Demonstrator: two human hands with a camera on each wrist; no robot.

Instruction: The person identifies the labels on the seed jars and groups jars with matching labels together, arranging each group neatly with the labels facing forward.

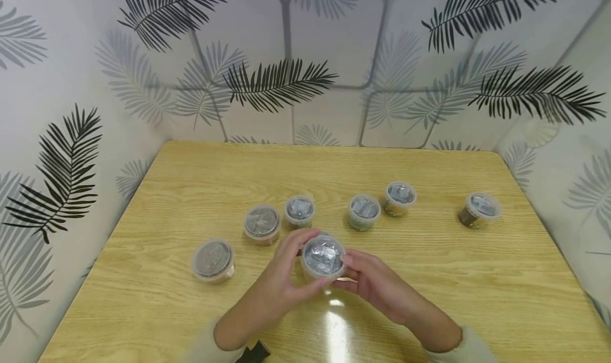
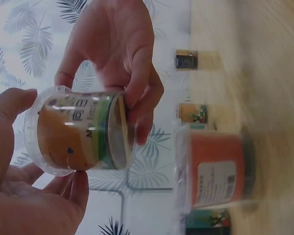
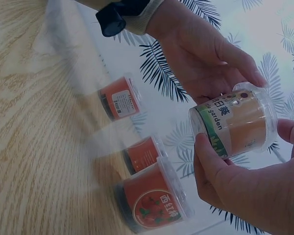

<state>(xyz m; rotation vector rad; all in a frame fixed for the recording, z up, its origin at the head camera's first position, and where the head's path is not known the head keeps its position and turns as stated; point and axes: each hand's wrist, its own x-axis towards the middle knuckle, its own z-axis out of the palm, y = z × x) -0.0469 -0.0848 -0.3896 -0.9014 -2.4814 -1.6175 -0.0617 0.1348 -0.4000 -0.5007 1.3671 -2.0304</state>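
Both hands hold one small plastic tub (image 1: pixel 323 258) above the front middle of the table, its clear lid facing the head camera. A silvery packet shows through the lid. The tub's wrap is orange, green and white, printed with "little garden" in the right wrist view (image 3: pixel 235 122). My left hand (image 1: pixel 279 286) curls round the left side, thumb near the front of the rim. My right hand (image 1: pixel 379 286) grips the right side, with fingers at the lid's edge and the tub's base (image 2: pixel 122 132).
Lidded tubs stand in a loose arc: two wider orange-red ones (image 1: pixel 213 260) (image 1: pixel 262 224) on the left, smaller ones (image 1: pixel 300 210) (image 1: pixel 364 213) (image 1: pixel 400 198) behind the hands, another tub (image 1: pixel 479 210) far right. A leaf-patterned covering (image 1: pixel 329 113) rises behind the wooden table (image 1: pixel 429 278).
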